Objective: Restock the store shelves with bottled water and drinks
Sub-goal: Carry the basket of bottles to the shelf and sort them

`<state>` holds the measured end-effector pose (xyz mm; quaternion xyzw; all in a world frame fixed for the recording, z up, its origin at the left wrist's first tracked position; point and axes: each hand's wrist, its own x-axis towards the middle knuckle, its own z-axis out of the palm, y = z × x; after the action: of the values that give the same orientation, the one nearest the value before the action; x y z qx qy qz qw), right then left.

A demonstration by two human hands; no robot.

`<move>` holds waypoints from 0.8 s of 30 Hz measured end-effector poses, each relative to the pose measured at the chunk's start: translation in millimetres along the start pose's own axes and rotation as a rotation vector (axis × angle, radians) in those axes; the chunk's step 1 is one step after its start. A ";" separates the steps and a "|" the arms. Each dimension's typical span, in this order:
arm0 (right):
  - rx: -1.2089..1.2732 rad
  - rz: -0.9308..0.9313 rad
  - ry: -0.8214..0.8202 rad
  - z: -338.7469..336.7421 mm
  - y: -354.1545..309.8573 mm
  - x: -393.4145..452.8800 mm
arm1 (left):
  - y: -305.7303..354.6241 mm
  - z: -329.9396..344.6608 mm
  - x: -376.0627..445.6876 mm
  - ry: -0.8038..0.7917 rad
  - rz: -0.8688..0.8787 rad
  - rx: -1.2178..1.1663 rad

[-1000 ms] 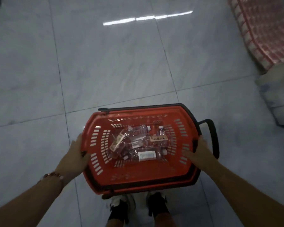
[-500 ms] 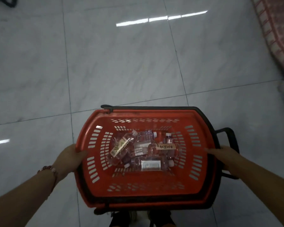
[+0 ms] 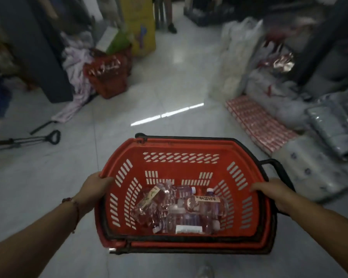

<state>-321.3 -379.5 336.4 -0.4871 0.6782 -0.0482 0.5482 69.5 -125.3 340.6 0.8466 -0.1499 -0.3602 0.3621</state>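
Observation:
I carry a red plastic shopping basket [image 3: 181,149] in front of me, above the floor. Several clear bottled drinks [image 3: 181,207] with white caps and paper labels lie jumbled on its bottom. My left hand [image 3: 94,187] grips the basket's left rim, thumb over the edge. My right hand [image 3: 269,189] grips the right rim, beside the folded black handle [image 3: 277,167].
Wrapped packs of goods [image 3: 319,137] and white bags [image 3: 235,57] line the floor on the right. Another red basket [image 3: 109,75] with clothes and a yellow box [image 3: 141,23] stand at the left back. A trolley handle [image 3: 52,137] lies left. A person's legs [image 3: 170,15] stand far ahead.
The view has lifted from the bare floor to the aisle ahead. The basket has come up higher and closer; both hands keep their hold on its rims.

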 end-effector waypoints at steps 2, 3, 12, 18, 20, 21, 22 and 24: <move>0.069 -0.058 0.039 -26.1 -30.9 -25.7 | 53.4 -16.1 -12.9 0.039 0.066 0.012; 0.090 -0.087 0.050 -38.4 -45.8 -36.4 | 79.1 -22.1 -20.9 0.058 0.098 0.009; 0.242 -0.285 0.164 -125.4 -151.0 -78.0 | 221.6 -47.6 -61.9 0.153 0.255 -0.180; 0.303 -0.345 0.238 -148.5 -191.6 -65.5 | 249.9 -41.0 -46.4 0.149 0.292 -0.238; 0.308 -0.345 0.264 -145.8 -197.9 -55.3 | 251.8 -32.9 -29.6 0.161 0.301 -0.255; 0.311 -0.343 0.276 -142.9 -201.3 -47.3 | 251.6 -27.8 -18.0 0.169 0.312 -0.264; 0.315 -0.342 0.281 -139.3 -204.4 -37.7 | 250.5 -22.7 -3.6 0.174 0.313 -0.276; 0.319 -0.333 0.280 -130.3 -213.6 -10.7 | 248.5 -13.3 30.7 0.163 0.306 -0.296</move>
<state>-295.2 -544.2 523.3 -0.4879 0.6418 -0.3109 0.5034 102.2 -306.5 510.7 0.7781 -0.1922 -0.2496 0.5435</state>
